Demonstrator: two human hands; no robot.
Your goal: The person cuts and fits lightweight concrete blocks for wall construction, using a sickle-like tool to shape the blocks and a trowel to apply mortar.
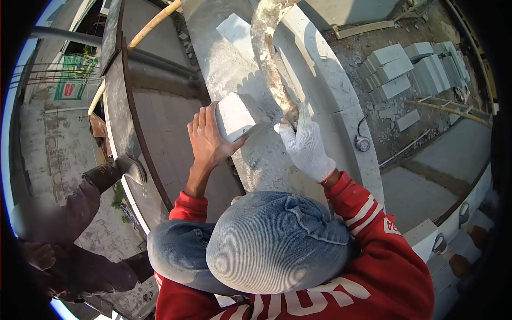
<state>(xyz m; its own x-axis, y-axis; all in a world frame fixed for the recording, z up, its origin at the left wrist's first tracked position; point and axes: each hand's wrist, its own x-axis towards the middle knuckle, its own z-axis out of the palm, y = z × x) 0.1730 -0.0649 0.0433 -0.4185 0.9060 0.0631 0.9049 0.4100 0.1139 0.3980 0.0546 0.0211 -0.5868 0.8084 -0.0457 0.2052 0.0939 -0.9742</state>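
A small white lightweight concrete block [234, 116] sits on the dusty concrete beam [253, 165] in front of my knees. My bare left hand [208, 133] grips its near left side, with fingers along the edge and the thumb at the bottom corner. To the right, my right hand [305, 143], in a white knitted glove, closes around the lower end of a curved wooden handle [265, 50]. Pale dust or mortar coats the handle, which rises toward the top edge, where its far end leaves view. Crumbs and chips lie between both hands.
Another white block [236, 33] lies farther along the beam. A round gauge-like object [362, 143] rests on the right ledge. Stacked blocks [389, 69] stand lower right. Bamboo poles [154, 24] cross at left, near a co-worker's boot [132, 168]. Other feet [440, 244] show at right.
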